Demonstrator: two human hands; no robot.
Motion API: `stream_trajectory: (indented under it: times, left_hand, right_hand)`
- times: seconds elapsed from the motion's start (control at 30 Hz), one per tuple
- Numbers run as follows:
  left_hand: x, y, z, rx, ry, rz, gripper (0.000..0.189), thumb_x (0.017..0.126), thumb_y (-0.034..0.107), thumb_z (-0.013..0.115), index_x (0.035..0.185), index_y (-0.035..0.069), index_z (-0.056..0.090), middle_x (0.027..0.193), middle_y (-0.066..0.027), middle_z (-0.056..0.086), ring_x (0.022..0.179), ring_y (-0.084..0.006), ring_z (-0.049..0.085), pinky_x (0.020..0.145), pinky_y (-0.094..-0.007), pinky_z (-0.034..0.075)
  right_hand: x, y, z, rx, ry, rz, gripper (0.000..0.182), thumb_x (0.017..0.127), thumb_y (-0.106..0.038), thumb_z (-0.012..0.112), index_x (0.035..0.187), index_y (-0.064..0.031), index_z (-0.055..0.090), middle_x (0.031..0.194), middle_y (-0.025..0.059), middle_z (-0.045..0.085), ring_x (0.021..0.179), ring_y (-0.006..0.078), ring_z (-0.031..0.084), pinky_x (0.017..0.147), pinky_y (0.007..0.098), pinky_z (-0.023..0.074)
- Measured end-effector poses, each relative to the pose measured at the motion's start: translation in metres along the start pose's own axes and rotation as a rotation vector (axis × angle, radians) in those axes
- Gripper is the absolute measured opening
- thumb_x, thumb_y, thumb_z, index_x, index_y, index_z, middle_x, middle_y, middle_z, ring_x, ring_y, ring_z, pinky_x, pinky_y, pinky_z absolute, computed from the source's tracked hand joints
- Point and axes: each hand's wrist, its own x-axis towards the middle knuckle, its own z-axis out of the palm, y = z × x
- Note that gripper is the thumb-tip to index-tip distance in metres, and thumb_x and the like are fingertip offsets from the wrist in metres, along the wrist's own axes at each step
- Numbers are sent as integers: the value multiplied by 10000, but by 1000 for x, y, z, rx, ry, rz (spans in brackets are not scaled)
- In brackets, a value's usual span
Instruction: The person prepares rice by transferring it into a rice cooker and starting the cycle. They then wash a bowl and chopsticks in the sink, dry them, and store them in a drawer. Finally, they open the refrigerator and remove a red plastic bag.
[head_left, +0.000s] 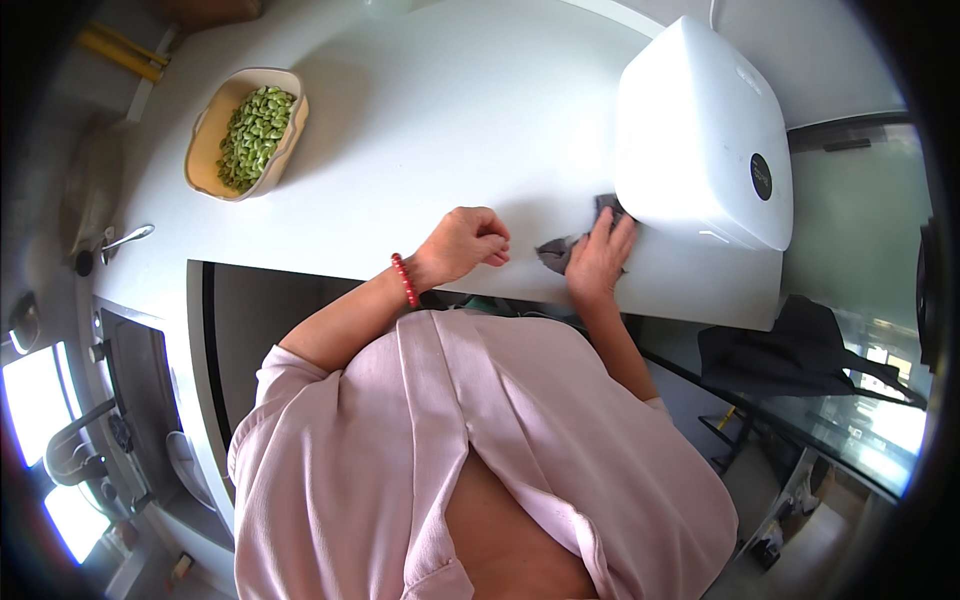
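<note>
A dark grey cloth (556, 255) lies bunched on the white countertop (450, 135), and my right hand (600, 259) presses on it with spread fingers. Part of the cloth reaches up to the base of a white rounded appliance (697, 142). My left hand (469, 244), with a red bead bracelet (405, 280) on the wrist, hovers over or rests on the counter near its front edge. Its fingers are curled in, and nothing shows in them. A cream plastic basin (204, 154) holding shelled green beans (259, 135) stands at the back left.
A metal spoon (131, 238) lies at the counter's left end. Beyond it are a sink (142, 375) and a faucet (67, 450). A dark fabric item (780, 360) lies on a glass surface to the right. The counter's front edge runs close to my body.
</note>
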Motion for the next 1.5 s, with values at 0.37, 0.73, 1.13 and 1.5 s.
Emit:
stream_trajectory:
  times: [0.37,0.73,1.13,1.5]
  left_hand:
    - [-106,-11,-92,-343,342,31,213,901,79,409,1052,-31,512,850,-150,620,710,-207,632,654,-288,531]
    - [-141,-20,-181,-648,890,418,866,818,320,634,1371,21,39,1203,-233,302,881,-362,591,799,-393,511]
    - [-126,9,-224,-568,842,154,349,883,126,482,1138,-85,372,1021,-196,536,851,-318,605,773,-433,550]
    - [-94,54,-192,-384,641,166,369,839,20,377,1179,-123,376,1114,-234,522,946,-332,595,767,-404,556]
  right_hand:
    - [52,-139,72,131,54,-211,456,774,-38,492,1206,80,401,1279,322,307,1197,474,281,1019,505,226]
    - [80,-194,94,790,125,-443,405,617,109,509,970,-65,603,1038,130,522,988,320,491,853,374,427]
    - [216,-85,137,-34,205,-140,486,719,-158,544,1165,21,474,1228,234,421,1165,362,363,995,454,280]
    - [79,-212,75,732,-222,-864,414,653,39,549,1066,14,545,1185,179,453,1115,349,423,950,412,354]
